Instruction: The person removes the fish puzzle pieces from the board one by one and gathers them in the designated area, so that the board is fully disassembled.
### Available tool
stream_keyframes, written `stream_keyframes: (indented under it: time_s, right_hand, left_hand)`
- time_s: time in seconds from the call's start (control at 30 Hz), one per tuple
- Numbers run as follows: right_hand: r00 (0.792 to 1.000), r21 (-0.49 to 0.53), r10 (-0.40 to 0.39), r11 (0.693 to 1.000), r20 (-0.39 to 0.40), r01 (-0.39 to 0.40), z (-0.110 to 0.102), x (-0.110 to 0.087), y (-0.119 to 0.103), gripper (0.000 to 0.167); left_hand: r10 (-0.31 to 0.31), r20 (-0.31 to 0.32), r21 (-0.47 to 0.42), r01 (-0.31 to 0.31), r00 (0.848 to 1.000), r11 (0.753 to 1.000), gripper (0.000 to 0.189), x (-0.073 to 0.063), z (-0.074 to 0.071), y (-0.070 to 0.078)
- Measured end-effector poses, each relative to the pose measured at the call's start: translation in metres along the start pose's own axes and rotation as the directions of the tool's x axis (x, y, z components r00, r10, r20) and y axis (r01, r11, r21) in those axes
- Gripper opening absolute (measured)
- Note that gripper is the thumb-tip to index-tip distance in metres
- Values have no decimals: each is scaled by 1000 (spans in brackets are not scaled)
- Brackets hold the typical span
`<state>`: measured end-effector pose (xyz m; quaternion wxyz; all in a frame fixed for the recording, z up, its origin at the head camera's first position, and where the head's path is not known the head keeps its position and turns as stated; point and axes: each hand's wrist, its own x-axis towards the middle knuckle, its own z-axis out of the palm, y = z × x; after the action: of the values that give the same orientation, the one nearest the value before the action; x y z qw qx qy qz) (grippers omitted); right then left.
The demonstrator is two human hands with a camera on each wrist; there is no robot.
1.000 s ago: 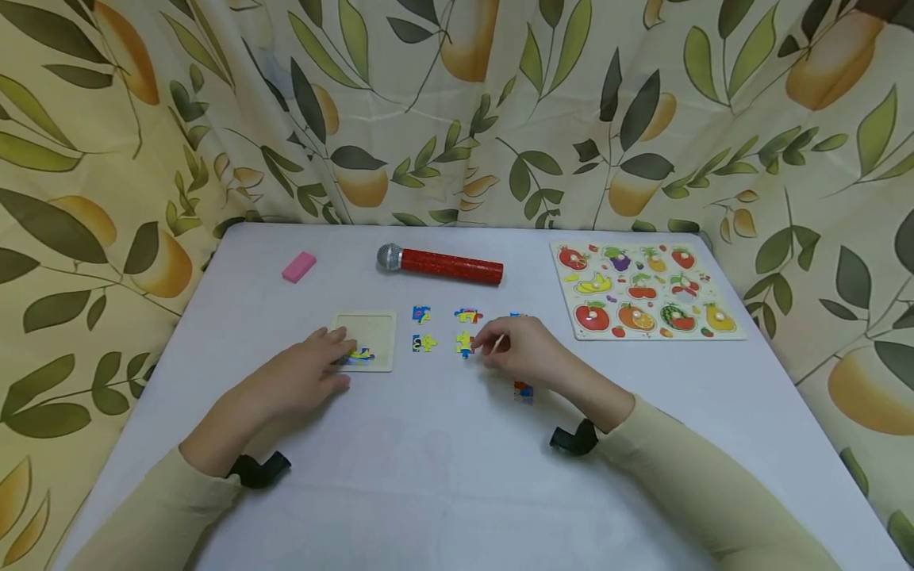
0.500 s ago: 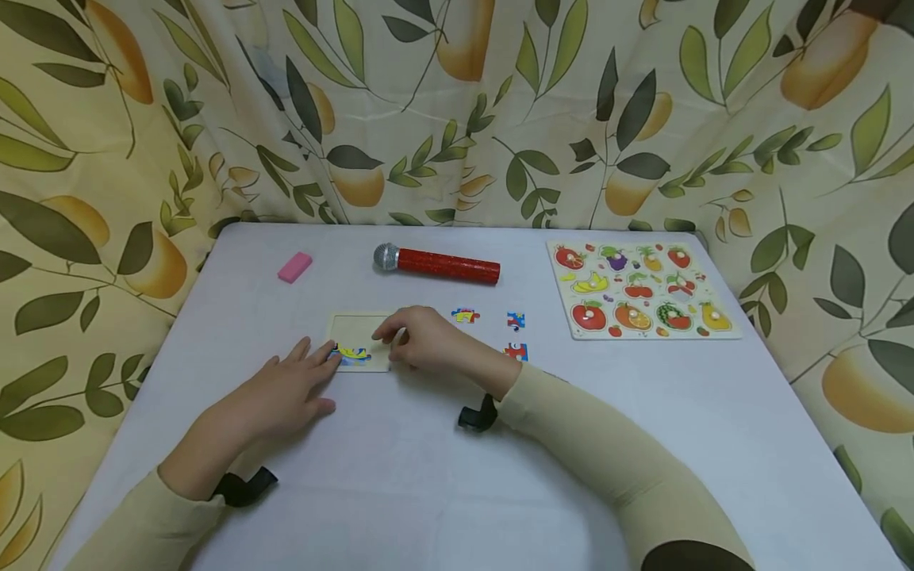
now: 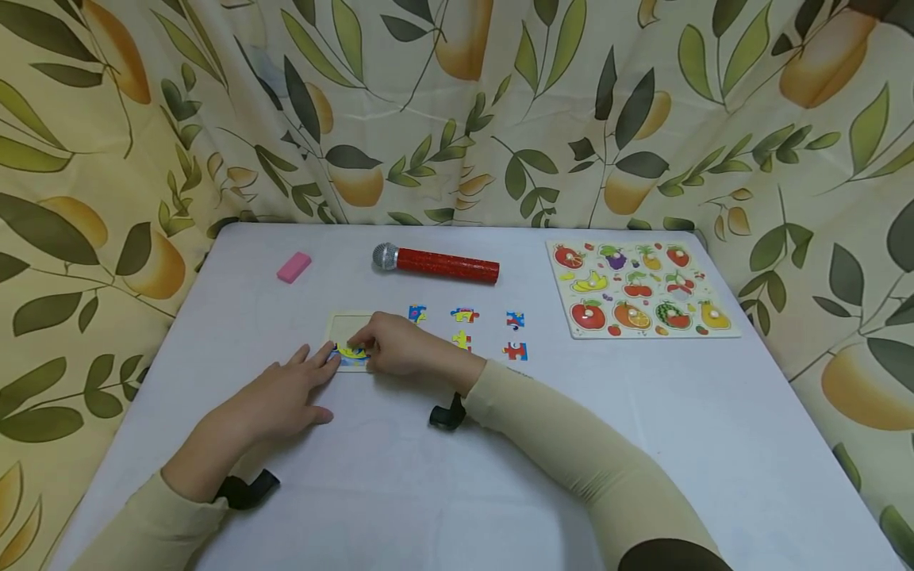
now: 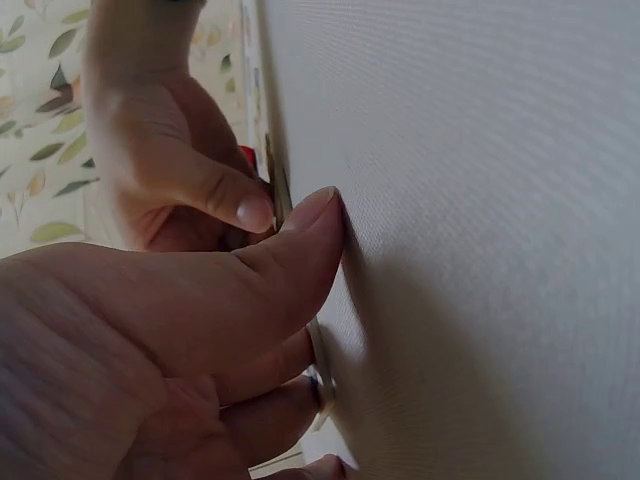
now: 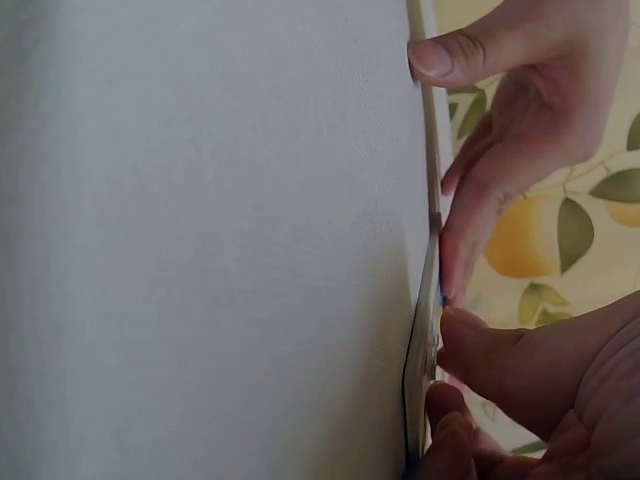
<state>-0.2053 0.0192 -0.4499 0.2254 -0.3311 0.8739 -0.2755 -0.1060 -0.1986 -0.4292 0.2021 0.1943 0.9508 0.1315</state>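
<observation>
A small cream puzzle tray [image 3: 350, 322] lies left of the table's middle, with yellow and blue puzzle pieces [image 3: 350, 356] along its near side. My left hand [image 3: 274, 396] rests at the tray's left edge, its fingers stretched out and fingertips touching the rim. Over the tray's near right part, my right hand [image 3: 403, 345] bends its thumb and fingers together and pinches a puzzle piece, mostly hidden by the fingers. In the right wrist view, the right thumb and fingers [image 5: 480, 350] are close against the edge of the tray [image 5: 420, 370].
Loose puzzle pieces lie right of the tray, among them a blue one [image 3: 417, 313], a yellow one [image 3: 464, 315] and a red one [image 3: 515, 351]. Behind are a red microphone [image 3: 446, 265] and a pink block [image 3: 294, 267]. A fruit puzzle board [image 3: 639, 293] lies at back right.
My right hand has moved left from the loose pieces to the tray, and lately a little further over it. The left hand has shifted slightly left and toward the near side, fingers more spread.
</observation>
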Motion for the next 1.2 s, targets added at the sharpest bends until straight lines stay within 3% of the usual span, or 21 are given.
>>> stream_keyframes:
  time_s: [0.2,0.47,0.77,1.0,1.2]
  right_hand:
    - [1000,-9,17,1000,0,-17,1,-1,-2,43]
    - [993,81,114,990,-6,-113,1,2,-9,35]
    - [975,70,186,981,-119,-178,11,5,-16,21]
    - [970,126,176,980,-167,-157,12,1,-15,22]
    - [972,187,145,976,-184,-110,13,1,-9,23]
  left_hand:
    - [3,-17,1,-3,1000,1000,82,0,0,1]
    - [-6,-22,-5,6,1000,1000,82,3,3,-1]
    - [-2,-6,-25,2,1000,1000,86,2,5,-3]
    - [38,37,-100,-34,999,994,97,-1,5,-11]
    - [35,35,-81,-32,999,996,97,-2,5,-8]
